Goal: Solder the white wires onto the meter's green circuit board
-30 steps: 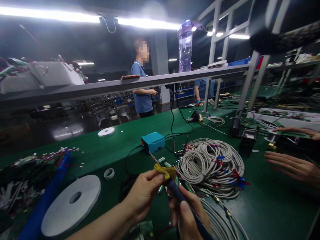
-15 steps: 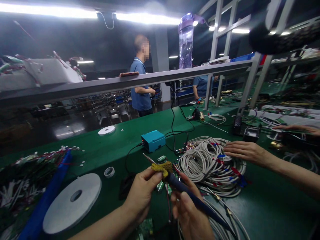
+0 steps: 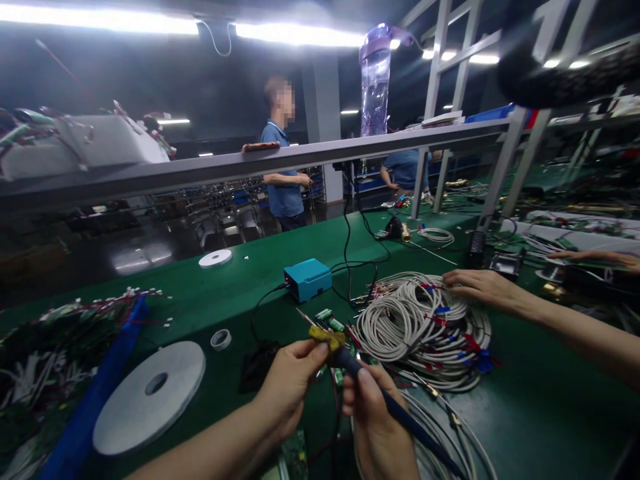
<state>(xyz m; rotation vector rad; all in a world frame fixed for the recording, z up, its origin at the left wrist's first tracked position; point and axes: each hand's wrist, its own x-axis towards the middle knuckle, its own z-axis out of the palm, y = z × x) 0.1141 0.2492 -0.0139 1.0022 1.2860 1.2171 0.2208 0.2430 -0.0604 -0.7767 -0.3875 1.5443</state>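
My right hand [image 3: 376,427] grips the dark blue handle of a soldering iron [image 3: 395,410] whose thin metal tip points up and left. My left hand [image 3: 290,383] pinches a small yellow sponge [image 3: 325,335] around the iron's shaft near the tip. Both hands are low in the middle of the view, above the green bench [image 3: 525,413]. Just beyond them lie several small green parts [image 3: 330,320] and a big coil of grey cables [image 3: 420,327]. A co-worker's hand [image 3: 475,287] rests on the right side of that coil.
A teal soldering station [image 3: 307,279] stands behind the hands with black cords. A large white reel [image 3: 150,393] and a small tape ring [image 3: 221,339] lie to the left, beside a blue bin [image 3: 85,413] of wired parts. A grey shelf rail [image 3: 250,163] crosses above. Another person stands beyond it.
The co-worker's hand reached in from the right and landed on the cable coil. My hands stayed together on the iron, with the sponge still near the tip.
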